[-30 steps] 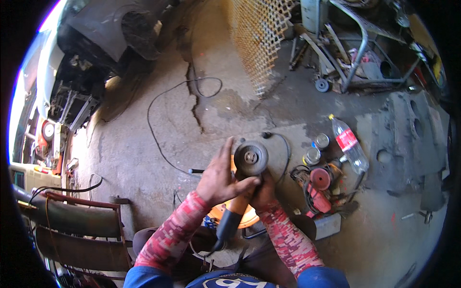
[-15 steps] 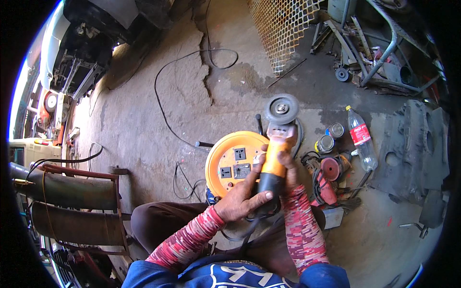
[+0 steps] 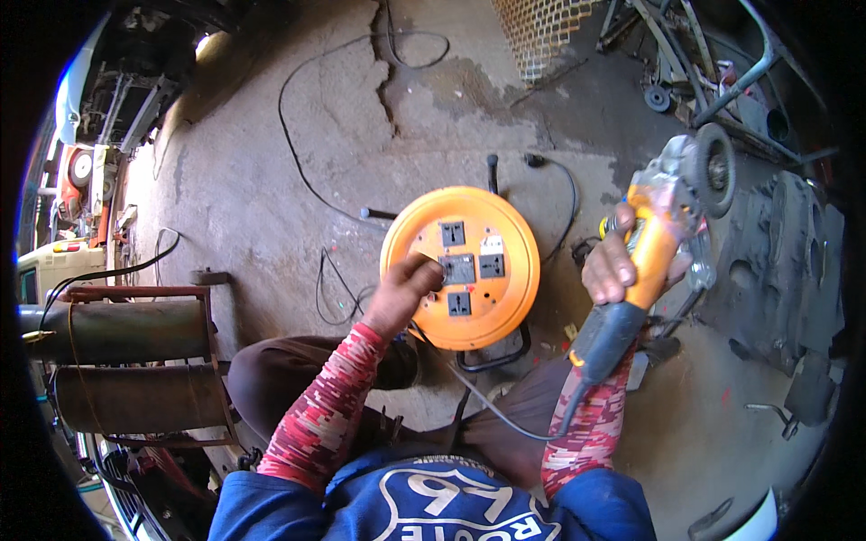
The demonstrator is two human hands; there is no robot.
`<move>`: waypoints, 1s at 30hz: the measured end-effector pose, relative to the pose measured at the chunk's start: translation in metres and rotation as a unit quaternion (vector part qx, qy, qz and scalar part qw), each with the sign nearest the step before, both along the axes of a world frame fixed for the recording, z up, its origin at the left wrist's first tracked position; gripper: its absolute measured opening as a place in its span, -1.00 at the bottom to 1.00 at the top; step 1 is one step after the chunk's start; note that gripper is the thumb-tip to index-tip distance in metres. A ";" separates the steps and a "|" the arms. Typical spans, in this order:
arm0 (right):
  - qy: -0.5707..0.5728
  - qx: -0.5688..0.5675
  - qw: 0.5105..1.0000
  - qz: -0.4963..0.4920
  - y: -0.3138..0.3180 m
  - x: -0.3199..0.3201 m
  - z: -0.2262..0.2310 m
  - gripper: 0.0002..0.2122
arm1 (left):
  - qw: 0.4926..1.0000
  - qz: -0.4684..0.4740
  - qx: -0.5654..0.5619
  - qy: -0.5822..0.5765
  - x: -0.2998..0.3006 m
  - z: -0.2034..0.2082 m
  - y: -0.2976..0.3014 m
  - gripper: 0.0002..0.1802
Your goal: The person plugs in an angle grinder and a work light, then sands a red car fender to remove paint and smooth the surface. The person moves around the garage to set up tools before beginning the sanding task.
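Observation:
My right hand (image 3: 610, 269) is wrapped round the orange and black body of an angle grinder (image 3: 651, 261), raised to the right of an orange cable reel (image 3: 519, 307). Its grey disc (image 3: 716, 171) is at the far end, turned away to the right. From the grinder's black tail, a dark power cord (image 3: 505, 419) loops across my lap to the reel's left side. There my left hand (image 3: 406, 293) is closed with its fingertips at the reel's face, by the left socket, where the cord leads in. The hand hides the plug end and that socket.
A black cable (image 3: 287, 117) winds over the cracked floor beyond the reel. Two dark cylinders (image 3: 135, 332) in a red frame stand at my left. Grey sheet metal (image 3: 767, 279) lies at the right, with a metal frame (image 3: 749, 81) and scrap behind it.
The grinder, held by both hands over the reel before, has swung right in my right hand alone. My left hand has let go of it and moved left to the reel's sockets.

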State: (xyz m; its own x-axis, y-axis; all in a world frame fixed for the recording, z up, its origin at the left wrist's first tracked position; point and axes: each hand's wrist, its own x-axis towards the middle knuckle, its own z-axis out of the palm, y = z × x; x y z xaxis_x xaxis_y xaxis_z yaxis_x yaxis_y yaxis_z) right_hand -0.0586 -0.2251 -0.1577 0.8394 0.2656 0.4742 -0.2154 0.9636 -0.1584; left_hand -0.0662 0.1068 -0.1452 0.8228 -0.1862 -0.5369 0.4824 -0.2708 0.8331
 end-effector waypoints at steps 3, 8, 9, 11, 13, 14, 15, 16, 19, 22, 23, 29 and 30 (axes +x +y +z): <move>-0.023 0.039 0.998 0.039 -0.014 0.001 -0.001 -0.24 | 0.925 -0.372 0.079 -0.011 -0.052 -0.017 -0.010 -0.65; 0.010 0.033 0.999 -0.014 -0.023 -0.008 0.002 -0.32 | 0.719 -0.655 0.188 0.141 -0.148 -0.072 -0.006 -0.60; 0.014 0.038 0.999 -0.012 -0.024 -0.009 0.003 -0.31 | 0.647 -0.712 0.215 0.168 -0.158 -0.084 -0.004 -0.60; 0.006 0.046 0.999 -0.002 -0.025 -0.009 0.005 -0.31 | 0.706 -0.647 0.284 0.049 -0.165 -0.109 -0.001 -0.64; 0.005 0.026 0.999 0.024 -0.028 -0.010 0.009 -0.30 | 0.786 -0.493 0.365 -0.079 -0.164 -0.131 -0.006 -0.67; 0.003 0.018 0.999 0.037 -0.029 -0.011 0.011 -0.30 | 0.776 -0.496 0.371 -0.117 -0.162 -0.141 -0.012 -0.72; 0.007 -0.003 0.999 0.041 -0.030 -0.013 0.013 -0.29 | 0.787 -0.488 0.348 -0.145 -0.161 -0.148 -0.016 -0.74; 0.010 -0.020 0.999 0.044 -0.030 -0.014 0.014 -0.29 | 0.784 -0.490 0.353 -0.142 -0.161 -0.154 -0.020 -0.74; 0.018 -0.056 0.998 0.011 -0.027 -0.021 0.015 -0.34 | 0.776 -0.425 0.385 -0.262 -0.163 -0.164 -0.031 -0.71; 0.016 -0.013 1.000 0.017 -0.023 -0.023 0.012 -0.26 | 0.787 -0.419 0.359 -0.276 -0.160 -0.165 -0.040 -0.66; 0.014 -0.002 1.000 0.017 -0.021 -0.023 0.011 -0.26 | 0.790 -0.451 0.344 -0.233 -0.157 -0.162 -0.042 -0.63; 0.020 0.023 0.999 -0.010 -0.016 -0.021 0.004 -0.26 | 0.868 -0.415 0.274 -0.002 -0.118 -0.089 -0.043 -0.59; 0.020 0.023 0.999 -0.011 -0.015 -0.021 0.003 -0.25 | 0.882 -0.384 0.273 -0.011 -0.110 -0.067 -0.038 -0.59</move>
State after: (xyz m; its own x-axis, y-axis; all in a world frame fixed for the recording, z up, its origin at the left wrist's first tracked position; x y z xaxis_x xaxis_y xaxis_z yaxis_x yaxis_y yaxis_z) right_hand -0.0793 -0.2400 -0.1547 0.8633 0.2253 0.4515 -0.1995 0.9743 -0.1047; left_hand -0.1760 0.0689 -0.2121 0.5777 -0.4124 -0.7044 -0.0326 -0.8739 0.4850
